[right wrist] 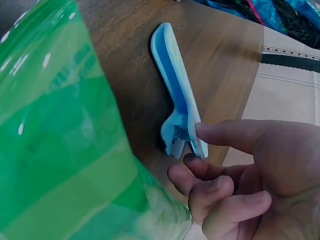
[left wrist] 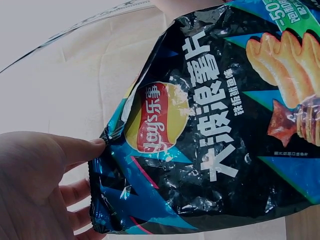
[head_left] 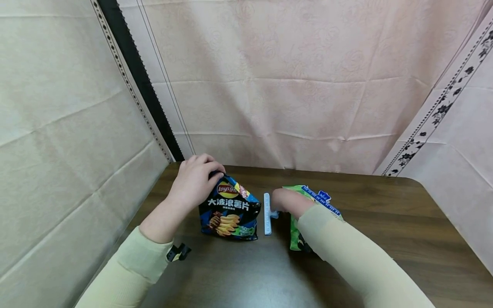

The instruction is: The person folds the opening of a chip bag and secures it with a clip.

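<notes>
My left hand (head_left: 196, 182) holds the top left corner of a black and blue Lay's chip bag (head_left: 229, 209), which stands tilted on the table. In the left wrist view the thumb presses the bag's crimped top edge, with the fingers behind it. A light blue bag clip (right wrist: 180, 80) lies on the table just right of the chip bag. At one end of it, the thumb and index finger of my right hand (right wrist: 265, 170) pinch the clip. Beside that hand is a green bag (right wrist: 65, 135), partly hidden by the right forearm in the head view.
Across the green bag's top runs a dark blue clip (head_left: 321, 200). The brown wooden table (head_left: 377, 214) is bordered by pale cloth (head_left: 289, 85) at the back and sides. A small black device (head_left: 179, 252) sits at the left cuff.
</notes>
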Demonstrator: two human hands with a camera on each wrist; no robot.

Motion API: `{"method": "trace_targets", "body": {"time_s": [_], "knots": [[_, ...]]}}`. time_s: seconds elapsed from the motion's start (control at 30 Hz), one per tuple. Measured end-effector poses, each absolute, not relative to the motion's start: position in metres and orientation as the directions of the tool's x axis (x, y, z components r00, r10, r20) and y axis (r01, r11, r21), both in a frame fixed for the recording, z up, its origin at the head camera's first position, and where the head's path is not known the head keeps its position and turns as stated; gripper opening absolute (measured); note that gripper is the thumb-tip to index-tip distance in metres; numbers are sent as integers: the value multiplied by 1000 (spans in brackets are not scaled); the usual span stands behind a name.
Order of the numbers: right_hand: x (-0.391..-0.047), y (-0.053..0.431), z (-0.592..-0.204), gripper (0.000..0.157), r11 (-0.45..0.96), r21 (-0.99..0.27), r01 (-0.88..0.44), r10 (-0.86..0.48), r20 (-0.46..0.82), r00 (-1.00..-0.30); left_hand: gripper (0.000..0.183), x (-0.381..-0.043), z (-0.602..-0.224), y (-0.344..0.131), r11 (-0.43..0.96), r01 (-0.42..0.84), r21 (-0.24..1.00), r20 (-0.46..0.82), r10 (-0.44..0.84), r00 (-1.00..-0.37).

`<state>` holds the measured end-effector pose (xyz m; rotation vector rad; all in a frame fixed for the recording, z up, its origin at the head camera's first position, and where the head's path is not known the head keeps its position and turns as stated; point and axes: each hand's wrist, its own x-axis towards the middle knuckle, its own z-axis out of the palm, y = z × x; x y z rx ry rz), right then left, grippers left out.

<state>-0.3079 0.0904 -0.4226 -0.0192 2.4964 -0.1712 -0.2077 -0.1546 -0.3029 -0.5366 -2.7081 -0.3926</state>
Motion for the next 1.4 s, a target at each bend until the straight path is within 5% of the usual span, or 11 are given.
{"method": "trace_targets", "body": {"time_s": [0.73, 1.23, 1.4], "knots": [[-293, 95, -411, 21, 954, -300, 12, -146, -499, -854, 16, -206, -303, -156, 895, 397, 202, 387, 300, -872], [-291, 94, -407, 45, 930, -362, 57, -154, -525, -837, 16, -206, -304, -157, 896, 396, 203, 386, 298, -873], [-290, 94, -409, 42, 929, -362, 78, -127, -510, -851, 16, -206, -303, -156, 894, 401, 203, 388, 302, -871]]}}
